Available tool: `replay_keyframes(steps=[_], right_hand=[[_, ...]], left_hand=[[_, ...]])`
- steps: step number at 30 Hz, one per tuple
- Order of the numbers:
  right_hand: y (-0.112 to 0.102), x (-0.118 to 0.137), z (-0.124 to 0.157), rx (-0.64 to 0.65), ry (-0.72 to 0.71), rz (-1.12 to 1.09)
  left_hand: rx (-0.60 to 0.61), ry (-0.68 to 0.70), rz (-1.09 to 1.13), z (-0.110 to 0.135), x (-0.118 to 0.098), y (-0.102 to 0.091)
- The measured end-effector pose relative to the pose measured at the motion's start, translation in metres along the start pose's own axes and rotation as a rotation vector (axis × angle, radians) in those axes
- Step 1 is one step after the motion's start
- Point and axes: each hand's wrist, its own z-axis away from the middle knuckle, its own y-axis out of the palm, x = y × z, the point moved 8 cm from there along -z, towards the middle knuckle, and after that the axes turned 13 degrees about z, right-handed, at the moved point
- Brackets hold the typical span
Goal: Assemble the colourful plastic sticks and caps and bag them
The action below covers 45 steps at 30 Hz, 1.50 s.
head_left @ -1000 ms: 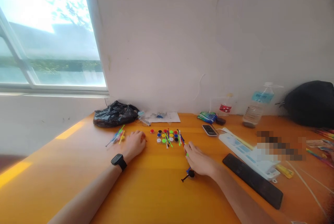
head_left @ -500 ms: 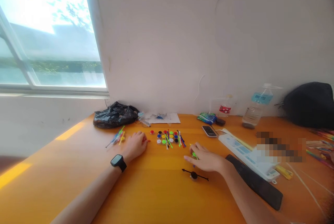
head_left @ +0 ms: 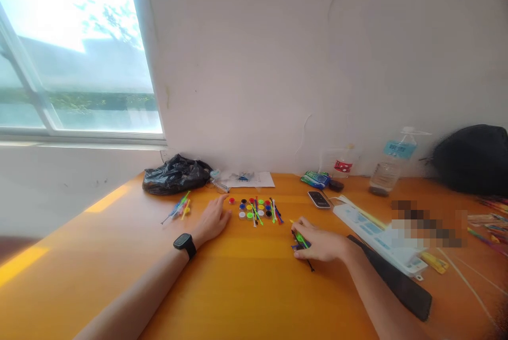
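My left hand [head_left: 212, 221], with a dark watch on the wrist, lies on the table with fingers stretched out and nothing visible in them. Its fingertips are just left of a red disc piece [head_left: 232, 200]. My right hand [head_left: 315, 242] curls over a small cluster of arrow spinners: a green piece [head_left: 300, 238] shows between thumb and fingers, and a black arrow [head_left: 311, 267] sticks out below the thumb. Blue and yellow tips peek out too; the rest is hidden. Between my hands stand rows of coloured disc pieces [head_left: 242, 215], with loose coloured arrows [head_left: 274, 210] lying across and beside them.
Coloured plastic pieces [head_left: 184, 207] lie left of my left hand. Behind are a black plastic bag [head_left: 177, 173] and white paper [head_left: 264, 178]. On the right are a phone-like device [head_left: 318, 199], a power strip [head_left: 365, 229], a long black object [head_left: 397, 282] and bottles [head_left: 384, 173].
My right hand has moved toward me and closed over the black arrow spinner, which has shifted up with the others. The left hand has straightened its fingers and moved slightly right.
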Motion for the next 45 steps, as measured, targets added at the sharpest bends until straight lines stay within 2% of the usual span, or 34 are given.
replay_keyframes(steps=[3, 7, 11, 15, 19, 22, 24, 26, 28, 30, 33, 36, 38, 41, 45], right_hand=[[0.003, -0.017, -0.007, -0.009, 0.049, -0.019], [0.0, -0.035, -0.014, -0.092, 0.144, 0.031], [-0.003, -0.038, -0.019, -0.172, 0.195, 0.127], [-0.006, -0.033, -0.019, -0.28, 0.247, 0.203], [-0.016, -0.016, -0.019, -0.42, 0.237, 0.276], [-0.033, 0.009, -0.013, -0.628, 0.15, 0.269], [-0.042, 0.032, -0.007, -0.749, 0.045, 0.188], [-0.045, 0.053, -0.002, -0.783, -0.071, 0.022], [-0.04, 0.07, -0.002, -0.742, -0.161, -0.2], [-0.025, 0.087, -0.007, -0.6, -0.239, -0.437], [0.003, 0.111, -0.016, -0.369, -0.369, -0.76], [0.02, 0.132, -0.019, -0.221, -0.538, -1.011], [0.027, 0.137, -0.02, -0.163, -0.567, -1.129], [0.035, 0.137, -0.023, -0.102, -0.497, -1.236], [0.034, 0.134, -0.023, -0.156, -0.49, -1.276]], left_hand=[[0.013, 0.065, -0.027, -0.001, 0.004, 0.007], [0.081, 0.11, -0.082, -0.002, 0.008, 0.014], [0.139, 0.155, -0.097, -0.003, 0.002, 0.015], [0.085, 0.186, -0.056, -0.001, -0.007, 0.009], [-0.034, 0.185, -0.016, -0.003, -0.007, 0.0], [-0.074, 0.158, 0.016, -0.005, 0.0, -0.002], [-0.078, 0.157, 0.038, -0.005, -0.001, -0.003], [-0.097, 0.182, 0.099, -0.002, -0.011, -0.006], [-0.119, 0.236, 0.213, 0.006, -0.031, -0.009], [-0.101, 0.278, 0.331, 0.015, -0.058, -0.007], [-0.024, 0.298, 0.546, 0.031, -0.098, 0.003], [0.095, 0.292, 0.78, 0.045, -0.129, 0.013], [0.158, 0.264, 0.924, 0.05, -0.14, 0.017], [0.186, 0.256, 1.021, 0.054, -0.145, 0.019], [0.219, 0.287, 1.003, 0.059, -0.148, 0.024]])
